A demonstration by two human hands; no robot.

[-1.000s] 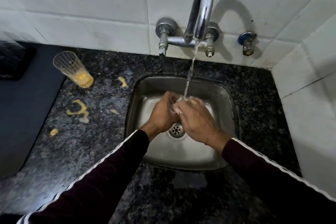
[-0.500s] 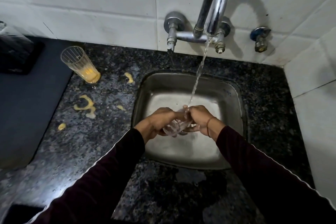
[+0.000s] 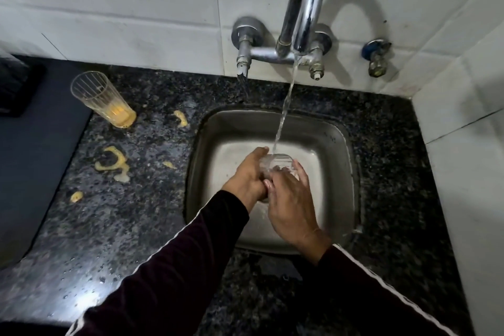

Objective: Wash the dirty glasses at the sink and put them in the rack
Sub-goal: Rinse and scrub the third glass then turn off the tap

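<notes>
**A:** Over the steel sink [image 3: 338,144], the tap [image 3: 305,8] is running and the stream [image 3: 283,112] lands right on a clear glass [image 3: 278,162] held above the basin.

**B:** Which hand has it?

**A:** The left hand [image 3: 249,177] is wrapped round the glass from the left, fingers curled on its side. The right hand [image 3: 291,199] covers the near side, fingers spread across it. Whether those fingers actually clamp it or only rub it, I cannot tell.

**B:** How much of the glass shows?

**A:** Only the rim and a bit of wall between the hands; its lower part is hidden behind them, and the water blurs it.

**B:** Anything else?

**A:** A second glass, ribbed [image 3: 101,98], stands upright on the dark speckled surface [image 3: 136,226] well left of the sink, yellow liquid in its bottom. Yellow spills [image 3: 111,161] lie near it. At far left a dark object [image 3: 13,84] is cut off by the frame edge, too dim to name.
</notes>
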